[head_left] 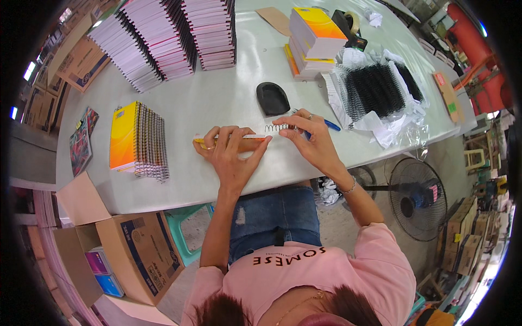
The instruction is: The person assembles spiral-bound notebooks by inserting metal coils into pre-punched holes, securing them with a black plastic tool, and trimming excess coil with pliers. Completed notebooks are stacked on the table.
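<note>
My left hand is closed on a thin yellow-and-white notebook, held edge-on above the near side of the table. The fingers of my right hand pinch a dark wire spiral coil at the notebook's right end. How far the coil is threaded through the pages I cannot tell. Blue-handled pliers rest in the right hand, partly hidden by the fingers. Just beyond the hands lies a black shallow dish.
Yellow-orange spiral notebooks stand stacked at left. Tall piles of bound books rise behind. Unbound yellow-covered blocks and black coils on paper lie at right. A fan and an open carton flank the table.
</note>
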Demonstrator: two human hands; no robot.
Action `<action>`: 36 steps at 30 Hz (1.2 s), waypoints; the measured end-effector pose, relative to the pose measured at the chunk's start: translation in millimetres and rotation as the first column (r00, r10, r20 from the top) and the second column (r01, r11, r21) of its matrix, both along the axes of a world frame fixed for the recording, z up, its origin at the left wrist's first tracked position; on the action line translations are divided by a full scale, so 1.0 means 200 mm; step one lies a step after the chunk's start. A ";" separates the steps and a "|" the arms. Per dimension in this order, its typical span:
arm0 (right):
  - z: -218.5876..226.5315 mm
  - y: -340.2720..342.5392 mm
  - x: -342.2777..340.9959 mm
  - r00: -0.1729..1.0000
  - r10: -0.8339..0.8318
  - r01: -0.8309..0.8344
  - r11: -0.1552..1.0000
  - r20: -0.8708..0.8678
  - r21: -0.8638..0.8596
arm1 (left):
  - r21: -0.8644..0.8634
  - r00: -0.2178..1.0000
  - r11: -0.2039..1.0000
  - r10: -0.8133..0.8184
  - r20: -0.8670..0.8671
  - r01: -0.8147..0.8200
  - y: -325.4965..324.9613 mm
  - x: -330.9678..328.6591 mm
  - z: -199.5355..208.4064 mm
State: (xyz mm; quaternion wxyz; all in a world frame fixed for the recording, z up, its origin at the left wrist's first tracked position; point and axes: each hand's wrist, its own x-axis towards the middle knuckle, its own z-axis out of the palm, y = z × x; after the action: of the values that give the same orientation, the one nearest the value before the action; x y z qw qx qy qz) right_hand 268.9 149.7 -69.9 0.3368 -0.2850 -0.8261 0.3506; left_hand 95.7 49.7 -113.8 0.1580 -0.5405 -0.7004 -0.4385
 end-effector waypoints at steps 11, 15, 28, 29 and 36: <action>-0.06 -0.02 -0.02 0.999 0.045 -0.043 0.996 -0.027 0.078 | 0.005 0.999 1.000 0.010 0.053 -0.010 -0.01 0.02 0.00; -0.06 -0.03 -0.03 0.997 0.075 -0.072 0.994 -0.035 0.084 | 0.015 0.997 1.000 0.009 0.079 -0.011 0.00 0.01 0.00; 0.03 -0.10 -0.06 0.996 0.053 -0.058 0.996 0.069 0.068 | -0.069 0.998 0.997 0.037 0.040 -0.035 -0.01 0.00 0.01; 0.02 -0.09 -0.06 0.994 0.060 -0.073 0.988 0.096 0.135 | -0.077 0.999 0.997 0.032 0.035 -0.029 -0.01 0.00 0.00; 0.03 -0.08 -0.09 0.990 0.021 -0.060 0.960 0.141 0.274 | -0.092 1.000 0.996 0.023 0.018 -0.022 -0.02 -0.01 -0.01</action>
State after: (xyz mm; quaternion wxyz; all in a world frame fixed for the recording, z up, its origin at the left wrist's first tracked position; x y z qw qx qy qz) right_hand 250.7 133.4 -63.7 0.3089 -0.2414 -0.8937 0.2181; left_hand 94.2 46.4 -115.3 0.1312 -0.5350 -0.7274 -0.4092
